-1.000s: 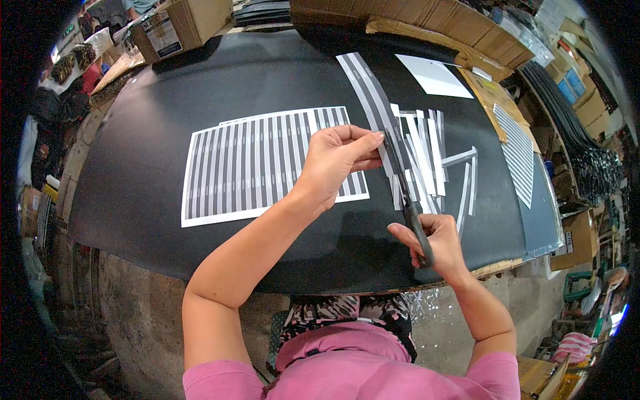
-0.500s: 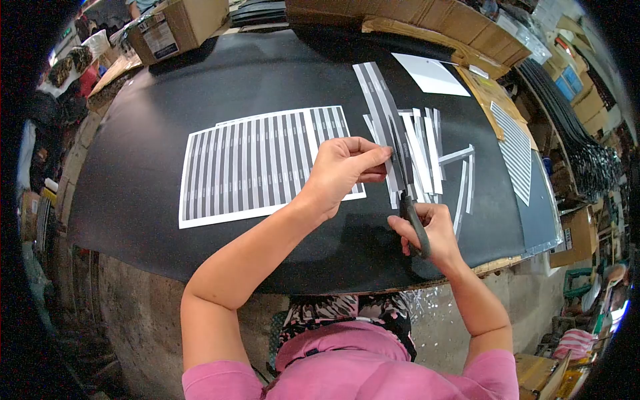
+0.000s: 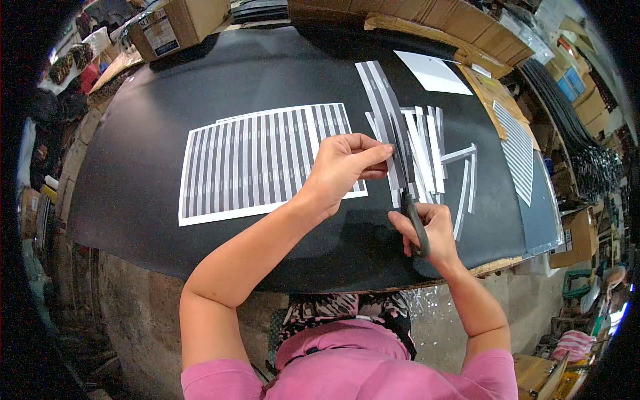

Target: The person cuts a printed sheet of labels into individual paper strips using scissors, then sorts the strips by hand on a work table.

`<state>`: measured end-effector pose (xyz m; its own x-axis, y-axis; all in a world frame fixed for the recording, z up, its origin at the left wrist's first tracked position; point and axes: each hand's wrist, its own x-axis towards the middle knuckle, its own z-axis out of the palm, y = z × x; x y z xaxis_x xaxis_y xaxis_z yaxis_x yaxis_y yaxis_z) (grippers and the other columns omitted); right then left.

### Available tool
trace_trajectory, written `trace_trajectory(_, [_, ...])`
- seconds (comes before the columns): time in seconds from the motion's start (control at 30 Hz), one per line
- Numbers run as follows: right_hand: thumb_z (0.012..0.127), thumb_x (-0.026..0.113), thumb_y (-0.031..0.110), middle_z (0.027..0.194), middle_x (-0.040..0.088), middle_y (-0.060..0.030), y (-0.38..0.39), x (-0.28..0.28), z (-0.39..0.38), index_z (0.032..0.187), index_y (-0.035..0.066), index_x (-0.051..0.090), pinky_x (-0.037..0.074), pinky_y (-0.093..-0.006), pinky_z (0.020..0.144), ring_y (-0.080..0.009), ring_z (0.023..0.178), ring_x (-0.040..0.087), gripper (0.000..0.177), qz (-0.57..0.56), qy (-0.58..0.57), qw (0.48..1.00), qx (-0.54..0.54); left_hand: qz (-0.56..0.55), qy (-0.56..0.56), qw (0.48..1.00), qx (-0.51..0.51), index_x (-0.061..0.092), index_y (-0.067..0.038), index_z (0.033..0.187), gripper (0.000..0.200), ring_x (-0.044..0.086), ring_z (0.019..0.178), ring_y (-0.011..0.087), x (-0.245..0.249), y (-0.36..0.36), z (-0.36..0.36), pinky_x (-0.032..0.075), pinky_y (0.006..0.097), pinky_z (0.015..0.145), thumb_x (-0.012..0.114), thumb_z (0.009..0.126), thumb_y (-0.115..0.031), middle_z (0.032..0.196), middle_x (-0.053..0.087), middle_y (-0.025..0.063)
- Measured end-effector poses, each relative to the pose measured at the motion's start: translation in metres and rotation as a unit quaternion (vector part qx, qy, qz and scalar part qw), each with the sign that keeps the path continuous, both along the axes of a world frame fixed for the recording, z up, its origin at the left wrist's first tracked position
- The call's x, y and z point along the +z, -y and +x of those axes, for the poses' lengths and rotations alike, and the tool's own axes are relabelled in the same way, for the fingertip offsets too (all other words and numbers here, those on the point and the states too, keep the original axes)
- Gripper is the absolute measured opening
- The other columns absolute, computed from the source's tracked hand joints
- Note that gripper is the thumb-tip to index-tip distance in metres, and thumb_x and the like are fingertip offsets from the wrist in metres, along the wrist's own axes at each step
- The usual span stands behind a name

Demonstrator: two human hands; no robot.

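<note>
My left hand (image 3: 351, 162) pinches the edge of a narrow striped paper strip (image 3: 375, 90), grey and white with small print. The strip stands up and away from me above the table. Black-handled scissors (image 3: 414, 223) are in my right hand (image 3: 432, 235), with the blades along the strip, pointing away from me. Whether the blades are fully closed is hard to make out. Left of my hands lie striped sheets (image 3: 250, 167), one on another. Cut strips (image 3: 433, 150) lie scattered in a loose pile just behind and right of the scissors.
The black table top (image 3: 133, 180) carries a white sheet (image 3: 433, 73) at the back right and another striped sheet (image 3: 513, 153) at the right edge. Cardboard boxes (image 3: 180, 30) stand along the far side. Paper scraps (image 3: 430, 307) litter the floor.
Both hands stay almost in place, the left still pinching the strip and the right still holding the scissors. The view has shifted very slightly.
</note>
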<state>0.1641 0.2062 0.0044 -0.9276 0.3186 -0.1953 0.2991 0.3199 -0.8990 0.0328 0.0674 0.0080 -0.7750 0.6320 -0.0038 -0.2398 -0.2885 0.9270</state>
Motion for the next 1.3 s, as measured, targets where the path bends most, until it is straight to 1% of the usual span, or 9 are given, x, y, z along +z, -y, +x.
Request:
trace_trajectory(0.43, [0.076, 0.071, 0.030, 0.046, 0.051, -0.0028, 0.002, 0.006, 0.001, 0.056, 0.000, 0.056, 0.037, -0.0237, 0.035, -0.0083, 0.039, 0.049, 0.039, -0.009, 0.005, 1.000, 0.000, 0.002, -0.014, 1.000, 0.000, 0.063, 0.001, 0.088, 0.019, 0.063, 0.072, 0.0122, 0.002, 0.001, 0.000, 0.053, 0.0234, 0.068, 0.064, 0.083, -0.017, 0.083, 0.066, 0.0083])
trace_trajectory(0.63, [0.076, 0.071, 0.029, 0.046, 0.051, -0.0028, -0.006, 0.004, 0.003, 0.055, 0.000, 0.055, 0.037, -0.0238, 0.035, -0.0086, 0.039, 0.050, 0.039, -0.010, 0.001, 1.000, 0.004, -0.028, -0.034, 0.999, -0.016, 0.061, -0.001, 0.091, 0.020, 0.064, 0.075, 0.0144, 0.011, 0.005, -0.011, 0.054, 0.0244, 0.070, 0.063, 0.084, -0.019, 0.087, 0.066, 0.0095])
trace_trajectory(0.7, [0.076, 0.071, 0.028, 0.046, 0.051, -0.0027, -0.006, 0.004, 0.004, 0.054, 0.000, 0.055, 0.037, -0.0239, 0.035, -0.0087, 0.039, 0.050, 0.039, -0.013, 0.001, 1.000, 0.006, 0.003, -0.025, 0.999, 0.035, 0.061, -0.001, 0.091, 0.019, 0.065, 0.077, 0.0154, 0.015, 0.009, -0.019, 0.054, 0.0247, 0.069, 0.063, 0.085, -0.019, 0.087, 0.066, 0.0100])
trace_trajectory(0.8, [0.075, 0.072, 0.027, 0.045, 0.051, -0.0028, -0.004, 0.005, 0.005, 0.054, 0.000, 0.055, 0.037, -0.0240, 0.035, -0.0087, 0.038, 0.050, 0.038, -0.012, 0.028, 1.000, 0.002, -0.001, -0.043, 0.999, 0.034, 0.061, -0.002, 0.090, 0.017, 0.066, 0.078, 0.0156, 0.016, 0.015, -0.024, 0.054, 0.0249, 0.069, 0.062, 0.085, -0.019, 0.086, 0.067, 0.0098])
trace_trajectory(0.87, [0.074, 0.073, 0.026, 0.045, 0.051, -0.0028, -0.005, 0.001, 0.004, 0.054, 0.000, 0.056, 0.038, -0.0237, 0.036, -0.0088, 0.038, 0.050, 0.037, -0.016, 0.019, 1.000, 0.011, 0.007, -0.044, 0.998, 0.035, 0.062, -0.002, 0.089, 0.016, 0.066, 0.076, 0.0148, 0.015, 0.015, -0.024, 0.054, 0.0252, 0.068, 0.063, 0.084, -0.018, 0.085, 0.067, 0.0094])
trace_trajectory(1.03, [0.074, 0.072, 0.026, 0.047, 0.052, -0.0028, -0.004, 0.005, 0.000, 0.055, 0.001, 0.057, 0.040, -0.0235, 0.037, -0.0092, 0.040, 0.052, 0.035, -0.008, 0.021, 1.000, 0.022, -0.025, -0.039, 0.999, 0.022, 0.063, 0.000, 0.085, 0.015, 0.065, 0.070, 0.0143, 0.013, 0.012, -0.020, 0.055, 0.0246, 0.064, 0.064, 0.083, -0.014, 0.082, 0.066, 0.0104])
trace_trajectory(1.13, [0.074, 0.072, 0.026, 0.047, 0.053, -0.0030, -0.004, 0.006, -0.002, 0.056, 0.000, 0.057, 0.041, -0.0234, 0.038, -0.0094, 0.041, 0.053, 0.034, -0.021, 0.019, 0.999, 0.020, -0.034, -0.031, 0.999, 0.018, 0.063, 0.001, 0.085, 0.015, 0.064, 0.069, 0.0145, 0.011, 0.009, -0.016, 0.056, 0.0246, 0.063, 0.064, 0.082, -0.013, 0.080, 0.065, 0.0107])
trace_trajectory(1.17, [0.074, 0.072, 0.026, 0.047, 0.053, -0.0033, -0.005, 0.006, -0.002, 0.056, 0.000, 0.058, 0.041, -0.0234, 0.038, -0.0095, 0.041, 0.053, 0.034, -0.032, 0.019, 0.999, 0.020, -0.022, -0.028, 0.999, 0.015, 0.063, 0.002, 0.085, 0.015, 0.064, 0.069, 0.0148, 0.009, 0.009, -0.017, 0.056, 0.0252, 0.063, 0.065, 0.082, -0.013, 0.080, 0.065, 0.0107])
trace_trajectory(1.3, [0.074, 0.072, 0.026, 0.047, 0.053, -0.0036, -0.006, 0.006, -0.003, 0.056, 0.000, 0.058, 0.041, -0.0233, 0.038, -0.0096, 0.041, 0.053, 0.034, -0.017, 0.023, 0.999, 0.024, -0.021, -0.020, 0.999, 0.015, 0.063, 0.002, 0.085, 0.015, 0.064, 0.070, 0.0149, 0.009, 0.009, -0.017, 0.056, 0.0254, 0.063, 0.065, 0.081, -0.013, 0.080, 0.065, 0.0107])
